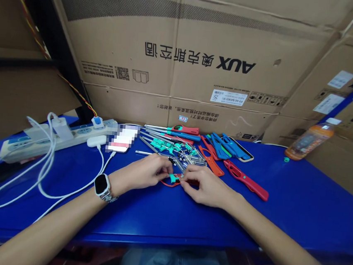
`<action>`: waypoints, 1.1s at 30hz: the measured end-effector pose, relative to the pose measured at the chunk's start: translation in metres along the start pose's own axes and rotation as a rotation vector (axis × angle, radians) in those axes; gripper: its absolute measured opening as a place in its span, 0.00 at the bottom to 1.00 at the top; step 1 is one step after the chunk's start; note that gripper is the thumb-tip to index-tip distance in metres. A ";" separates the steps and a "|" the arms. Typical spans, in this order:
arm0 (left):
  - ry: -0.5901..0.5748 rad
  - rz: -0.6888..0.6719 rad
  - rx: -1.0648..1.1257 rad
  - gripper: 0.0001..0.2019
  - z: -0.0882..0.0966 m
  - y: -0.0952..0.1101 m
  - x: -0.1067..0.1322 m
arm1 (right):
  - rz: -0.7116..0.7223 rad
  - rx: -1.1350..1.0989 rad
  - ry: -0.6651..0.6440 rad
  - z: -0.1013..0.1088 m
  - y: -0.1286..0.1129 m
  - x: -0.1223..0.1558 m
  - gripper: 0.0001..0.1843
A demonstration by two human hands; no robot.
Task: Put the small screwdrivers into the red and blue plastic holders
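Observation:
Both my hands meet over an orange lighter casing [169,184] lying on the blue table, with a teal trigger [172,178] in it. My left hand [150,172], a watch on its wrist, is closed, thumb and fingers pinching the casing's left part by the trigger. From the right, my right hand [204,186] pinches at the casing's other part; its fingertips hide small details there. Just beyond lies a pile of metal lighter tubes with teal triggers [163,144] and clear fuel tanks [197,160]. A red lighter casing [247,180] rests right of my right hand.
Blue casings [220,145] and an orange casing half [211,161] lie behind my right hand. At left are a phone [122,139], a power strip [79,133] and looping white cables [42,178]. An orange drink bottle [311,139] stands by the cardboard wall [126,32].

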State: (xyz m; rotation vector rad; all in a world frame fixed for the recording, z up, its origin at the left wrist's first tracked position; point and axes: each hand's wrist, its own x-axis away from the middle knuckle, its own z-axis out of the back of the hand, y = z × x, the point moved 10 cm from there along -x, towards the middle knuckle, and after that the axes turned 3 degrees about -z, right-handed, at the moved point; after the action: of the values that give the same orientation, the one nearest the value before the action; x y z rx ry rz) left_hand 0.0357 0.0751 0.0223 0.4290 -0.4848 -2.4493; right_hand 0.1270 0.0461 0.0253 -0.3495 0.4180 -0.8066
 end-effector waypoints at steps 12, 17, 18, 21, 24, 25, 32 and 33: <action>0.052 0.017 0.058 0.03 -0.001 0.001 0.000 | -0.239 0.285 0.113 -0.010 -0.004 -0.018 0.09; 0.059 -0.027 -0.020 0.05 0.005 0.008 0.012 | -0.241 0.209 0.131 -0.012 -0.001 -0.018 0.05; 0.039 -0.038 -0.024 0.05 0.003 0.008 0.014 | -0.244 0.192 0.134 -0.012 0.000 -0.017 0.04; -0.016 -0.085 -0.029 0.04 -0.005 0.006 0.018 | -0.258 0.148 0.140 -0.012 0.003 -0.017 0.03; -0.031 -0.129 -0.029 0.07 -0.008 0.004 0.018 | -0.252 0.131 0.148 -0.010 0.003 -0.016 0.03; -0.031 -0.136 -0.032 0.07 -0.008 0.004 0.018 | -0.246 0.136 0.145 -0.010 0.002 -0.016 0.03; 0.007 -0.147 -0.057 0.09 -0.005 0.007 0.018 | -0.265 0.268 0.065 -0.012 -0.005 -0.020 0.05; 0.009 -0.145 -0.061 0.10 -0.005 0.007 0.018 | -0.268 0.278 0.062 -0.012 -0.005 -0.020 0.05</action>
State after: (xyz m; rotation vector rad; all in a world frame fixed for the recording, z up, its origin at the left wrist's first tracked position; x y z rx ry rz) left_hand 0.0272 0.0575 0.0178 0.4638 -0.3860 -2.5931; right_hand 0.1056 0.0562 0.0220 -0.1218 0.3143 -1.1248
